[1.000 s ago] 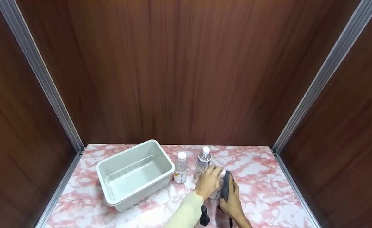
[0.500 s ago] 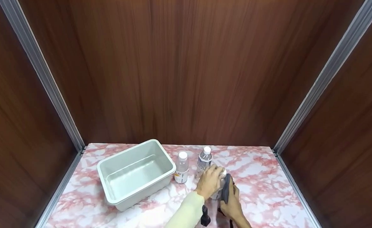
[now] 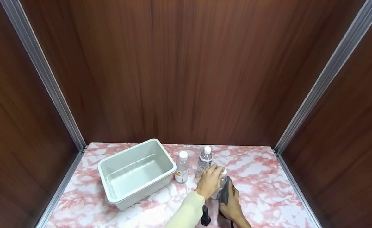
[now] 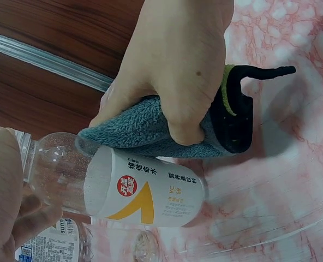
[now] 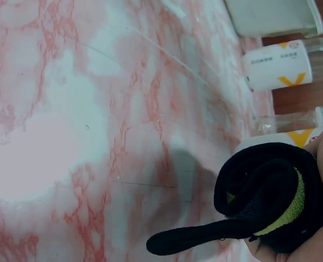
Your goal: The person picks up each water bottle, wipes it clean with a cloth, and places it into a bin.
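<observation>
Three clear plastic bottles stand upright on a pink marbled table (image 3: 262, 177). The left hand (image 3: 208, 182) curls its fingers around the neck and shoulder of the nearest bottle (image 4: 145, 188), which carries a white label with a red-and-yellow mark. The right hand (image 4: 175, 71) clenches a folded grey cloth (image 4: 134, 128), edged in black and green, and presses it against that bottle's side. Just behind stand a second labelled bottle (image 3: 182, 167) and a third bottle (image 3: 204, 159), close together. To their left, a pale green tub (image 3: 135, 193) sits on the table. Dark wooden walls enclose the scene.
</observation>
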A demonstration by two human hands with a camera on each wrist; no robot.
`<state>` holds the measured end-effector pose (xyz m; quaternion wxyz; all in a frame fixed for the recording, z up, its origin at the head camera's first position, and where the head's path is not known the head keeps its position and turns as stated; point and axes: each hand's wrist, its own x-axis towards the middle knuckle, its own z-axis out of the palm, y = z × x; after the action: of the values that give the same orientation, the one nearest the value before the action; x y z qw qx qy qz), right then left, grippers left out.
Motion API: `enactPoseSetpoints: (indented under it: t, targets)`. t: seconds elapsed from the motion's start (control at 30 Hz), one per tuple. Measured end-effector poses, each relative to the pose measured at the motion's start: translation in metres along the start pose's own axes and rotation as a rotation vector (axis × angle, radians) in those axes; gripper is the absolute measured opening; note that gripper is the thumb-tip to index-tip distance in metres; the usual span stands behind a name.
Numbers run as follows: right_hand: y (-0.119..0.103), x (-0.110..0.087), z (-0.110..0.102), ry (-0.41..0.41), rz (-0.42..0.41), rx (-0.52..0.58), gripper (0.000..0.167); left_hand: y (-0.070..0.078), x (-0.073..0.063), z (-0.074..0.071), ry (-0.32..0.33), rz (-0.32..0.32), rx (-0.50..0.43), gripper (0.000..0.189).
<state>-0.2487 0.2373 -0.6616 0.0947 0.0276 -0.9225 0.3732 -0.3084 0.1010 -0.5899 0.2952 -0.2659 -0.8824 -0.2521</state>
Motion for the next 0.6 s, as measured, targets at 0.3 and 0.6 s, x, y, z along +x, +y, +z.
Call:
enactPoseSetpoints:
  t: [0.3, 0.6]
  targets:
    - [0.0056, -0.0008, 0.0023, -0.050, 0.036, -0.006, 0.110, 0.0003, -0.0010, -0.0012, -0.026, -0.011, -0.024, 0.016]
    - [0.0100, 0.0007, 0.0012, -0.099, 0.068, -0.016, 0.109, 0.0005, 0.0007, -0.0020, -0.043, -0.015, -0.017, 0.016]
